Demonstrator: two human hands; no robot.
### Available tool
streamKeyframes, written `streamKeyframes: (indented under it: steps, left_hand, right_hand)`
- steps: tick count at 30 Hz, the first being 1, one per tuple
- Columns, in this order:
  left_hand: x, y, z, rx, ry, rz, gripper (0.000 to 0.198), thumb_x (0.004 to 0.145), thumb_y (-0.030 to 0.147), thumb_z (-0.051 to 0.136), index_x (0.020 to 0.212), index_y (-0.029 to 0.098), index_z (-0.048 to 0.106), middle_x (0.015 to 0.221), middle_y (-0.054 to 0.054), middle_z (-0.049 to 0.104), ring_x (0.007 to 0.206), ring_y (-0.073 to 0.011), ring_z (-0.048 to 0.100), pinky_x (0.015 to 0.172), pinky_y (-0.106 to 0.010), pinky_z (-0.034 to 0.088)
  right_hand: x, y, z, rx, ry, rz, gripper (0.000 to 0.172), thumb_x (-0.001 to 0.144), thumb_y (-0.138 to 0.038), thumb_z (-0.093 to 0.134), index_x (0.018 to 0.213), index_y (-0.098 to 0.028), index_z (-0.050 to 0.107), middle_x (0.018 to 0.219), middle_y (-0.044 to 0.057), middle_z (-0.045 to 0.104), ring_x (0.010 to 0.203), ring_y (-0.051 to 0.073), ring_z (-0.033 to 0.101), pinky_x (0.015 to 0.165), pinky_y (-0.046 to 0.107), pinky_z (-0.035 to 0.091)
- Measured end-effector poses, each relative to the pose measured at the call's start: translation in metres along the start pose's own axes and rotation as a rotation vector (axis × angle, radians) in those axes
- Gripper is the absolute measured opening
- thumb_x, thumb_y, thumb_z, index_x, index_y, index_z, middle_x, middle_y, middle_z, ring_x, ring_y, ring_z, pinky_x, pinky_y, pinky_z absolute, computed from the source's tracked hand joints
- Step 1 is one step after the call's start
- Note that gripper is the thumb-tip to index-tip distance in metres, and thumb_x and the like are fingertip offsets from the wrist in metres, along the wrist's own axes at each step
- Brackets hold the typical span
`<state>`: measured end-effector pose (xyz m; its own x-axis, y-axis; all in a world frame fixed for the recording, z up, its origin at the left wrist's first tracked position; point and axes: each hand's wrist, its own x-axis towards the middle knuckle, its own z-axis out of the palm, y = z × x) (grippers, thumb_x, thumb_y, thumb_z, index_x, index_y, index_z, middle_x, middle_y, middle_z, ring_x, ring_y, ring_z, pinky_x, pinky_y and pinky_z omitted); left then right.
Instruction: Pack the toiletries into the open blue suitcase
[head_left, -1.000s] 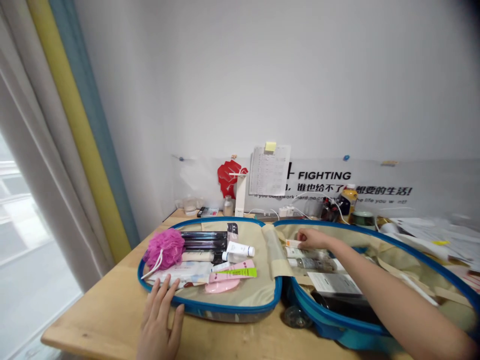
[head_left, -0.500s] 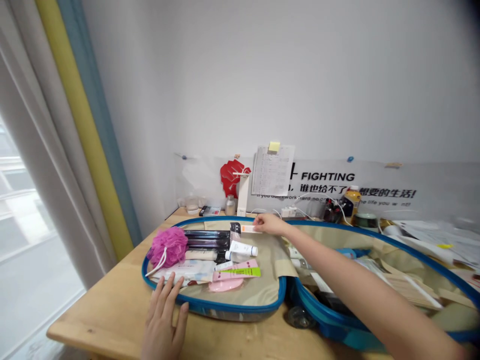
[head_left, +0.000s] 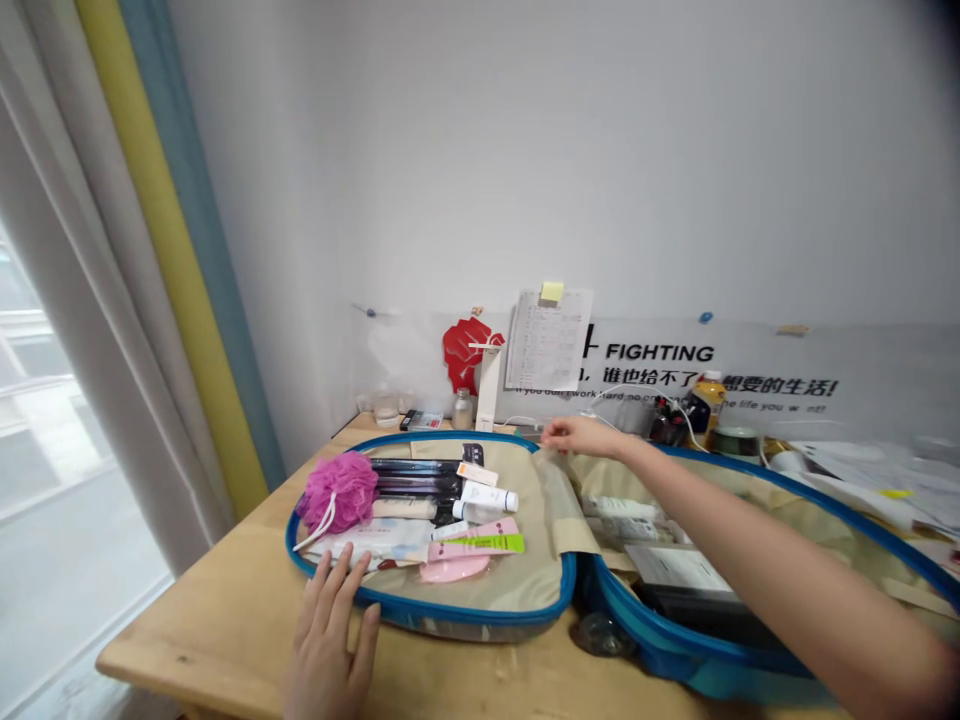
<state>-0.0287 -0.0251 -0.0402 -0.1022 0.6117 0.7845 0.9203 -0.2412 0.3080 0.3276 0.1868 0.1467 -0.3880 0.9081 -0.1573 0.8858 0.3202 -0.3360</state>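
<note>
In an open blue-rimmed suitcase (head_left: 465, 613), toiletry tubes (head_left: 489, 496) lie packed in the left half and bottles (head_left: 619, 507) in the right; the right hand (head_left: 581, 436) narrows, holding nothing visible, while the left hand (head_left: 328, 645) spreads wide on the rim.

My left hand (head_left: 330, 640) lies open against the near blue rim of the open suitcase (head_left: 480, 612). My right hand (head_left: 583, 436) reaches across the far rim, empty, just beyond a small white-and-orange tube (head_left: 477, 474) lying on the other toiletries (head_left: 450, 510).
</note>
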Motion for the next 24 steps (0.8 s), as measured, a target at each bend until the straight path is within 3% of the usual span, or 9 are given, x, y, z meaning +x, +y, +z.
streamKeyframes:
  steps: [3, 8, 12, 24]
  left_hand:
    - [0.001, 0.001, -0.001, 0.002, 0.003, 0.009, 0.050, 0.091, 0.031, 0.045, 0.140, 0.026, 0.043, 0.144, -0.008, 0.049, 0.142, -0.0277, 0.030, 0.114, -0.051, 0.030]
    - [0.001, 0.002, -0.002, 0.010, 0.002, 0.014, 0.050, 0.091, 0.031, 0.043, 0.142, 0.026, 0.039, 0.143, -0.009, 0.048, 0.143, -0.0283, 0.029, 0.114, -0.051, 0.029]
    - [0.002, 0.001, -0.002, 0.045, 0.004, 0.055, 0.051, 0.092, 0.028, 0.043, 0.143, 0.026, 0.036, 0.144, -0.010, 0.046, 0.143, -0.0273, 0.027, 0.113, -0.050, 0.031]
    - [0.001, 0.002, -0.003, 0.056, -0.005, 0.034, 0.047, 0.093, 0.029, 0.043, 0.140, 0.024, 0.041, 0.145, -0.010, 0.046, 0.143, -0.0265, 0.027, 0.113, -0.049, 0.030]
  right_hand:
    - [-0.033, 0.050, -0.004, -0.077, -0.073, 0.082, 0.030, 0.090, -0.038, 0.057, 0.109, -0.016, 0.061, 0.107, 0.005, 0.063, 0.093, 0.015, 0.062, 0.082, 0.036, 0.053]
    - [-0.062, 0.097, 0.030, -0.200, -0.118, 0.193, 0.033, 0.089, -0.037, 0.057, 0.115, -0.017, 0.059, 0.118, 0.007, 0.060, 0.103, 0.018, 0.060, 0.088, 0.040, 0.051]
    - [-0.058, 0.105, 0.047, -0.241, -0.138, 0.198, 0.034, 0.090, -0.038, 0.057, 0.117, -0.018, 0.058, 0.121, 0.008, 0.059, 0.106, 0.019, 0.058, 0.091, 0.043, 0.050]
    - [-0.033, 0.114, 0.044, -0.194, -0.279, 0.263, 0.036, 0.089, -0.040, 0.057, 0.116, -0.016, 0.058, 0.117, 0.007, 0.061, 0.102, 0.019, 0.060, 0.087, 0.041, 0.052]
